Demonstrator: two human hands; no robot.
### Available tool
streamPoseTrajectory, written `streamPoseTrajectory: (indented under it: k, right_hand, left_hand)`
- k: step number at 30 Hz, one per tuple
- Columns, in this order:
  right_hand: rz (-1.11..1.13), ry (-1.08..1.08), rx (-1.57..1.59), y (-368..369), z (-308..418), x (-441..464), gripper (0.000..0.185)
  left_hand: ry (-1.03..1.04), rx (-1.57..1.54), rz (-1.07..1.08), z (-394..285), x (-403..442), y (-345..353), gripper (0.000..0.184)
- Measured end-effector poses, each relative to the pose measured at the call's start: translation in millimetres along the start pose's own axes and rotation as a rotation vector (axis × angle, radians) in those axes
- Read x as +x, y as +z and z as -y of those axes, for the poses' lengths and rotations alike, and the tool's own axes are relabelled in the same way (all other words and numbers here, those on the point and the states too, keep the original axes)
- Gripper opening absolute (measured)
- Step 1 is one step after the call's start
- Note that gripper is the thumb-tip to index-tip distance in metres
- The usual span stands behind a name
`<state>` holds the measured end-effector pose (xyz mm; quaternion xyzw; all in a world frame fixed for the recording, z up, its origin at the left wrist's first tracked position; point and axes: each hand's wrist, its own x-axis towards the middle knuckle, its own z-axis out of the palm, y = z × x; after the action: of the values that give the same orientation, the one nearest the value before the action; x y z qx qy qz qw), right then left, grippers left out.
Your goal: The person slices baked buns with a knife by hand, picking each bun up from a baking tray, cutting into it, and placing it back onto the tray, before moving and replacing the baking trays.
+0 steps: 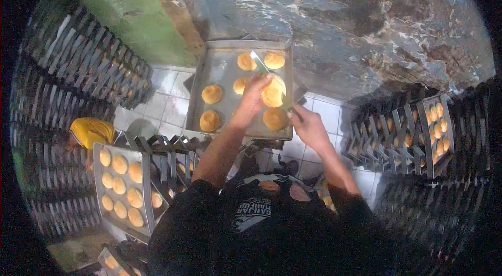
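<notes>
My left hand is closed around a round golden bun, held over a metal baking tray. My right hand grips the handle of a long knife. The blade runs up and left at the bun, with its tip showing beyond my left fingers. Whether it is inside the bun or behind it, I cannot tell. Several more buns lie on the tray, among them one bun at the left and another bun below the held one.
Left of me a stacked tray of buns juts out, with a person in yellow beyond it. Tall stacks of trays line the left side. More loaded trays stand at right. A worn blue wall rises ahead.
</notes>
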<state>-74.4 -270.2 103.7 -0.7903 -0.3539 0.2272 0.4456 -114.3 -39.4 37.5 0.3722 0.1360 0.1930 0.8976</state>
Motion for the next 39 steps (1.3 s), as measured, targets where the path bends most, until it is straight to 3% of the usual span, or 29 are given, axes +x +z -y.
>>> streamPoseTrajectory:
  k: [5, 8, 11, 14, 19, 21, 22, 24, 28, 31, 33, 37, 39]
  right_hand:
    - [0.006, -0.055, -0.030, 17.4, -29.9, -24.0, 0.043]
    - [0.040, 0.035, -0.104, 11.7, 7.1, 5.1, 0.042]
    - [0.073, 0.039, -0.085, 6.6, 14.6, 4.5, 0.041]
    - [0.085, 0.073, -0.002, 20.4, -24.9, -18.8, 0.039]
    - [0.092, 0.098, -0.021, 28.7, -6.9, 16.2, 0.040]
    - [-0.002, -0.160, -0.105, 41.5, -28.5, 29.3, 0.040]
    - [0.006, -0.167, -0.106, 39.8, -27.5, 25.3, 0.040]
    - [0.105, 0.041, -0.003, 35.9, -24.9, 1.3, 0.041]
    - [0.220, 0.253, 0.053, 53.0, -23.4, 14.1, 0.039]
    - [0.106, -0.008, 0.034, 83.5, -39.9, 51.3, 0.038]
    - [0.103, -0.158, -0.073, 89.9, -42.9, 65.2, 0.043]
    - [0.083, -0.152, -0.090, 96.7, -48.3, 45.4, 0.035]
    - [0.131, 0.037, 0.068, 108.4, -52.8, 47.3, 0.036]
  left_hand:
    - [0.053, 0.082, 0.044, -23.9, -7.7, -6.9, 0.037]
    - [0.007, 0.075, -0.127, 7.7, -3.1, -2.6, 0.041]
    - [0.058, 0.067, -0.030, -15.1, -3.0, -4.0, 0.034]
    - [0.071, 0.067, -0.038, -33.9, -5.4, -14.2, 0.033]
    - [0.018, 0.065, -0.078, -1.4, -4.8, -12.4, 0.035]
    - [0.030, 0.052, -0.109, -3.2, 1.1, -23.2, 0.035]
    - [0.060, 0.054, -0.121, -11.9, 4.8, -31.2, 0.035]
    - [0.089, 0.077, -0.118, -26.9, 5.7, -51.7, 0.031]
    - [0.069, 0.033, -0.157, -16.4, 7.2, -66.6, 0.030]
    - [0.064, -0.061, -0.167, -2.5, 9.4, -69.3, 0.028]
    - [0.132, 0.080, -0.235, -8.8, 17.6, -78.5, 0.031]
    - [0.105, -0.009, -0.215, -32.5, 18.7, -99.6, 0.031]
    - [0.074, -0.003, -0.339, -32.8, 19.0, -108.4, 0.034]
